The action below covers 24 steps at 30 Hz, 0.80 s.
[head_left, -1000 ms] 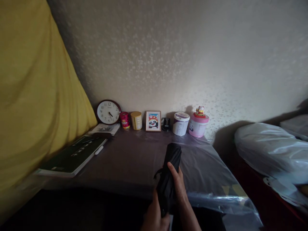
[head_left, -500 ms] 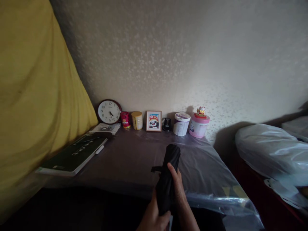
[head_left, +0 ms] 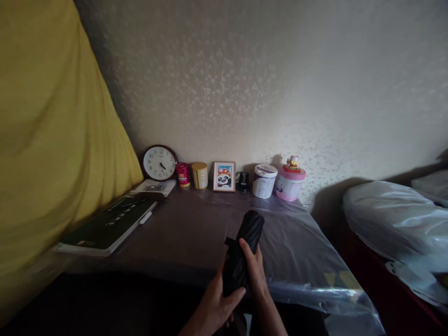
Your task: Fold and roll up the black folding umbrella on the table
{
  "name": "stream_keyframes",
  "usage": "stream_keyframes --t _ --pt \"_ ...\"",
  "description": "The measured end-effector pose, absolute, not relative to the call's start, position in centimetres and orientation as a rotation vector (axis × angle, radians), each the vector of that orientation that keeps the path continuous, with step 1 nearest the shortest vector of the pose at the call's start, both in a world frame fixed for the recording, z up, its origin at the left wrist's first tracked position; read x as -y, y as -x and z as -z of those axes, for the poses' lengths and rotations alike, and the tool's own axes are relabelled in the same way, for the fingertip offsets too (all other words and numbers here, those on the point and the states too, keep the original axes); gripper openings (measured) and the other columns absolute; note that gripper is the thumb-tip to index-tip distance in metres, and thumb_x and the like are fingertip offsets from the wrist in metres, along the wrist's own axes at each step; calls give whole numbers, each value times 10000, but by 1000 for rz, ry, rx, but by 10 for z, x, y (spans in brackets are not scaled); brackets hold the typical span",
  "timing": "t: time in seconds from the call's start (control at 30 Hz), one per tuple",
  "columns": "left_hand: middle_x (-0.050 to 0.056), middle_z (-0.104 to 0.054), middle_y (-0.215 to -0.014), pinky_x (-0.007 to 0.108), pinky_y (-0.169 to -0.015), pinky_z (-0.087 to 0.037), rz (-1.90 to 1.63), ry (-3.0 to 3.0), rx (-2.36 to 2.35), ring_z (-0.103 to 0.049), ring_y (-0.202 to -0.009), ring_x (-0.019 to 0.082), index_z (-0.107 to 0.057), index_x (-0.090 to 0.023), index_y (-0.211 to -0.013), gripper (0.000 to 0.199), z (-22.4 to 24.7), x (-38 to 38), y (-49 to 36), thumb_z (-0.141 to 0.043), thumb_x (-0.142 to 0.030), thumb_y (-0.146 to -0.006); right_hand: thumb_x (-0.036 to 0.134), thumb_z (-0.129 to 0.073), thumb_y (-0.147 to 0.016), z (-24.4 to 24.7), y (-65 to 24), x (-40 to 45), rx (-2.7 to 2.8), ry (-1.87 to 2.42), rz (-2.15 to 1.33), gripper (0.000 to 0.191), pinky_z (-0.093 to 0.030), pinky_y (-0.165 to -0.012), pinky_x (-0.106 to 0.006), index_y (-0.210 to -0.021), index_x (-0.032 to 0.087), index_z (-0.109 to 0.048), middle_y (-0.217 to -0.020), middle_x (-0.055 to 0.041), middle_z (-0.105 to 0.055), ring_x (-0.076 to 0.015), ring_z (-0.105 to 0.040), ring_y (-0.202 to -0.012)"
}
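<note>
A folded black umbrella (head_left: 241, 256) is held tilted above the front edge of the table, its upper end leaning away to the right. My left hand (head_left: 219, 301) is closed around its lower part, thumb lying across the front. Higher up, my right hand (head_left: 255, 268) grips the right side with the thumb pressed on the fabric. A short black strap (head_left: 229, 241) sticks out loose to the left. The fingers behind the umbrella are mostly hidden.
The table (head_left: 189, 233) has a plastic cover. Along the wall stand a clock (head_left: 160, 162), cans, a picture frame (head_left: 224, 176), a black object and two tubs, one topped by a figurine. A green book (head_left: 105, 224) lies left, beside a yellow curtain (head_left: 52, 140); plastic bags (head_left: 388, 219) are right.
My left hand has moved up and left on the umbrella, its thumb now higher. The umbrella has turned a little and tilts more to the right; the strap looks shorter.
</note>
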<state>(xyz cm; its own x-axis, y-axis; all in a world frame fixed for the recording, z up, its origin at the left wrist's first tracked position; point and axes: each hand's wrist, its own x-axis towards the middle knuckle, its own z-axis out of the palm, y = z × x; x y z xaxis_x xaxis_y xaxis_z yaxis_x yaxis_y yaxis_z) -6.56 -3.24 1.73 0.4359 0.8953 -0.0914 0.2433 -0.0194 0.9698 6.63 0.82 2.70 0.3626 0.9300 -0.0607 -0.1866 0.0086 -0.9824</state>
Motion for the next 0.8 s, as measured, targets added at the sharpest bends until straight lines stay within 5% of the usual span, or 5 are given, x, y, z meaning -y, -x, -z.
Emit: stream_keyframes --t 0.1,0.17,0.27,0.53,0.8 --pt "106 -402 -1388 371 -906 -463 -887 -1929 -1215 -567 -1088 228 -53 -269 -1423 800 -8 23 66 -531 -245 -783 521 -627 -718 -17 -75 -16 998 1381 -766 657 -472 -876 -366 -1239 154 -465 -1082 -100 -643 -268 -591 -1030" --pt "77 -338 -1437 355 -1009 -368 -882 -2122 -1325 -415 -1254 219 -58 -268 -1424 816 -6 16 68 -529 -180 -763 521 -612 -732 -9 -80 -21 1098 1445 -593 740 -434 -935 -410 -1323 145 -375 -1175 -133 -588 -283 -535 -1118" --pt "80 -441 -1359 312 -920 -433 -648 -2232 -1499 -521 -1152 215 -75 -271 -1428 813 -13 8 71 -532 -154 -767 512 -588 -759 3 -84 -27 1209 1490 -359 728 -431 -933 -443 -1352 159 -356 -1215 -152 -533 -292 -519 -1126" --pt "94 -478 -1301 273 -849 -449 -279 -2324 -1646 -586 -1040 214 -100 -289 -1429 815 -22 1 71 -565 -151 -775 312 -514 -855 10 -85 -34 1567 1260 -301 184 -489 -773 -280 -963 227 -637 -919 -55 -566 -169 -595 -847" --pt "91 -515 -1183 275 -741 -480 -181 -2399 -1675 -640 -869 193 -60 -351 -1420 777 -24 3 70 -519 -165 -821 325 -559 -821 -2 -100 -19 1527 1145 -648 131 -444 -662 -244 -804 216 -629 -767 -6 -620 -141 -569 -704"
